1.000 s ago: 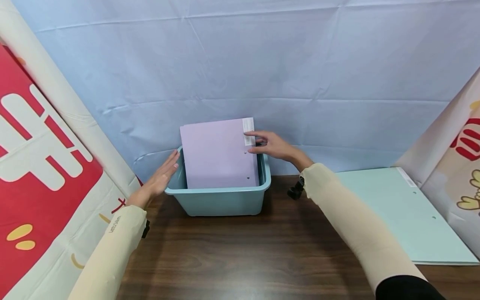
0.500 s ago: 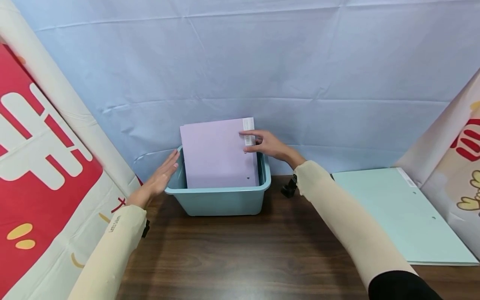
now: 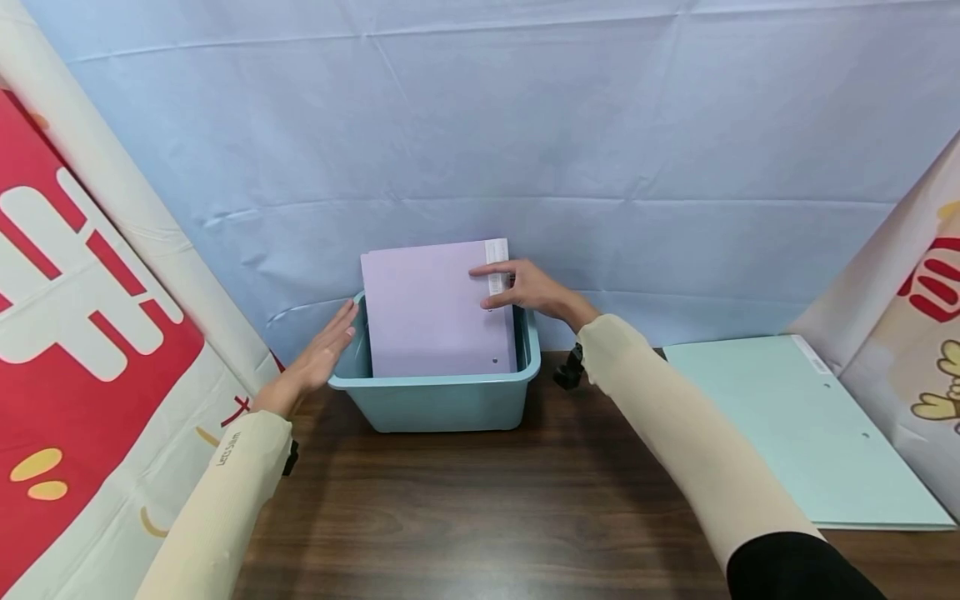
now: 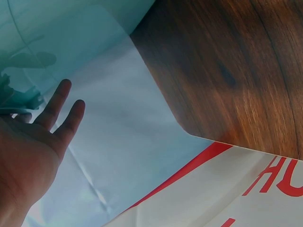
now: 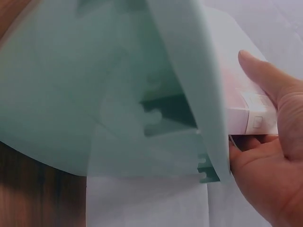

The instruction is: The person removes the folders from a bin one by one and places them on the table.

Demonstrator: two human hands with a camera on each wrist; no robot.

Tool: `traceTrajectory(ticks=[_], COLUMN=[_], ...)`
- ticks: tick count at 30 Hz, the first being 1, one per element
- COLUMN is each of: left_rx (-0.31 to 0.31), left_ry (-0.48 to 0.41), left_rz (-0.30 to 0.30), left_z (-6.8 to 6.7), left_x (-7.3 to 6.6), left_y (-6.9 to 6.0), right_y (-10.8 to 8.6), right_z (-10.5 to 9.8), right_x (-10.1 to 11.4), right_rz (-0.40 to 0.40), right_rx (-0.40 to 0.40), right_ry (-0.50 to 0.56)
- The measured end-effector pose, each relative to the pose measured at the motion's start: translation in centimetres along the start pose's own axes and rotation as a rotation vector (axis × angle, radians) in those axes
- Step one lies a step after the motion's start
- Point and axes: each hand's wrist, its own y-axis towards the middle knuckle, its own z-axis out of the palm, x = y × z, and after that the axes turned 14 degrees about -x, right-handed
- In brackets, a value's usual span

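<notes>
The work looks partway done: the lilac folder [image 3: 431, 312] stands in the blue tub [image 3: 442, 407], its edge pinched by the right hand [image 3: 542, 292], the straight-fingered left hand [image 3: 318, 358] is at the tub's side, and the green folder [image 3: 787, 433] lies outside on the desk [image 3: 450, 508].

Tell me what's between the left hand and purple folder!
In the head view, the blue tub's left wall and a gap inside it lie between the left hand and the purple folder.

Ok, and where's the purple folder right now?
In the head view, the purple folder stands in the blue bin, just left of the picture's middle, with the right hand at its labelled right edge.
</notes>
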Motion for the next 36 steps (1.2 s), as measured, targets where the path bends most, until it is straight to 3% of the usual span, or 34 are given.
traceTrajectory(ticks=[20, 36], left_rx=[-0.007, -0.001], left_ry=[-0.003, 0.006], left_rz=[-0.006, -0.013], left_z=[0.2, 0.4], left_x=[-0.1, -0.2], left_y=[0.0, 0.3], right_y=[-0.6, -1.4], right_z=[1.7, 1.0], right_x=[-0.1, -0.2], right_rz=[0.102, 0.045], right_rx=[-0.233, -0.355], right_ry=[0.11, 0.161])
